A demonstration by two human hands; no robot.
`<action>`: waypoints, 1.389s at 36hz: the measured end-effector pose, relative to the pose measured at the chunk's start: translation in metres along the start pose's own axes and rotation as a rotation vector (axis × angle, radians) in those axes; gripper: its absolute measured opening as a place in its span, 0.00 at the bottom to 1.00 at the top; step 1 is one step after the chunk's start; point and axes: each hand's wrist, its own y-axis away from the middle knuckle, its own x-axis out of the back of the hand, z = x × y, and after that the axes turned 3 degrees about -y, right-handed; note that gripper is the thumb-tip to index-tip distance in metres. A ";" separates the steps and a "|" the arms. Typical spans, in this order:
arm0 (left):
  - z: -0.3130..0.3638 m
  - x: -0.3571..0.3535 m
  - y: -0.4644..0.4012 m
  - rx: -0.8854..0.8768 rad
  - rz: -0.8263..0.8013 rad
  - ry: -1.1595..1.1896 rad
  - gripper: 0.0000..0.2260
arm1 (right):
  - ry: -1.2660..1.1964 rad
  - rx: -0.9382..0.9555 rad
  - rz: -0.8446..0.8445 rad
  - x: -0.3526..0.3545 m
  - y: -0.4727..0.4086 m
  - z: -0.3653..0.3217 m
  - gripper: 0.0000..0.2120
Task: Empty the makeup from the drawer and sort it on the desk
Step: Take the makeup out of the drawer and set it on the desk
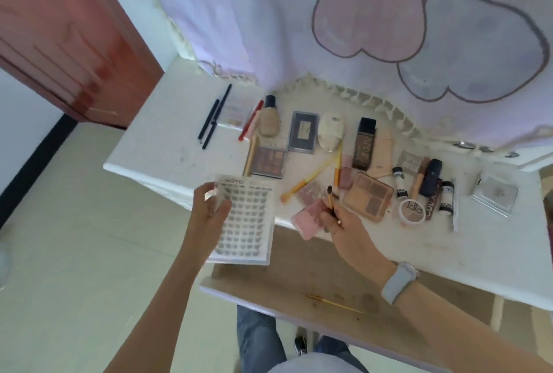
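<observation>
My left hand point(209, 208) holds a clear lash tray point(244, 223) by its upper left corner, thumb across the front and fingers curled behind, so the tray hangs over the front edge of the white worktop point(155, 139). Rows of small lash clusters fill it (the printed header at the top is too blurred for me to read). My right hand point(344, 223) pinches a small brush point(330, 199) with a gold handle, its dark tip pointing up and away from me, and the same hand also grips a pink compact point(308, 218) that juts over the worktop edge.

The open drawer point(299, 283) lies below my hands, its brown floor showing a thin gold stick point(335, 304) near the front.

On the worktop the makeup is spread in a loose band. At the far left lie two dark pencils point(214, 116), then a red pencil point(250, 121) beside a beige foundation bottle point(269, 118). A brown eyeshadow palette point(269, 160) sits just in front of that bottle, with a dark flat case point(302, 131) to its right. Further right stands a dark bottle point(363, 145), and in front of it a peach palette point(368, 196). A round pot point(413, 211) lies near the front edge, right of the peach palette, and a clear square case point(495, 194) sits well apart at the far right.

A grey band point(399, 281) circles my right wrist.
</observation>
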 end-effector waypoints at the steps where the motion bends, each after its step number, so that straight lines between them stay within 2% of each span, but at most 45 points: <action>1: 0.003 0.014 -0.012 0.007 0.044 0.027 0.13 | -0.017 0.007 0.014 -0.010 -0.012 -0.010 0.10; 6: 0.006 0.085 -0.086 0.039 0.241 0.055 0.12 | 0.047 0.021 0.035 -0.070 -0.073 -0.058 0.06; 10: 0.003 0.130 -0.157 0.049 0.334 0.020 0.15 | -0.003 -0.005 0.115 -0.124 -0.131 -0.093 0.07; 15: 0.002 0.156 -0.242 0.022 0.252 -0.036 0.15 | 0.117 -0.032 0.132 -0.164 -0.209 -0.122 0.07; 18: -0.001 0.159 -0.280 0.018 0.209 -0.079 0.14 | 0.163 -0.055 0.133 -0.169 -0.246 -0.134 0.11; 25: -0.003 0.153 -0.341 -0.005 0.158 -0.181 0.17 | 0.369 -0.044 0.115 -0.177 -0.314 -0.147 0.15; 28: -0.001 0.150 -0.358 -0.018 0.125 -0.277 0.19 | 0.450 -0.030 0.114 -0.175 -0.337 -0.152 0.16; 32: 0.003 0.149 -0.370 -0.059 0.071 -0.357 0.22 | 0.607 -0.050 0.060 -0.163 -0.368 -0.153 0.10; 34: 0.001 0.149 -0.367 -0.123 0.049 -0.408 0.24 | 0.632 -0.054 0.024 -0.159 -0.375 -0.155 0.13; 36: -0.003 0.146 -0.355 -0.185 0.048 -0.546 0.24 | 0.605 -0.041 0.009 -0.158 -0.378 -0.159 0.16; 38: -0.009 0.143 -0.339 -0.254 0.035 -0.723 0.27 | 0.591 -0.038 0.006 -0.160 -0.381 -0.161 0.15; 40: -0.017 0.140 -0.327 -0.307 -0.041 -0.863 0.31 | 0.557 -0.060 0.000 -0.164 -0.384 -0.163 0.11; 42: -0.027 0.141 -0.323 -0.331 -0.103 -0.964 0.38 | 0.540 -0.082 0.003 -0.168 -0.388 -0.165 0.12; 45: -0.033 0.144 -0.327 -0.343 -0.109 -1.004 0.41 | 0.496 -0.086 0.033 -0.173 -0.389 -0.165 0.07; 50: -0.032 0.143 -0.332 -0.363 -0.134 -1.010 0.41 | 0.512 -0.032 0.123 -0.170 -0.384 -0.158 0.08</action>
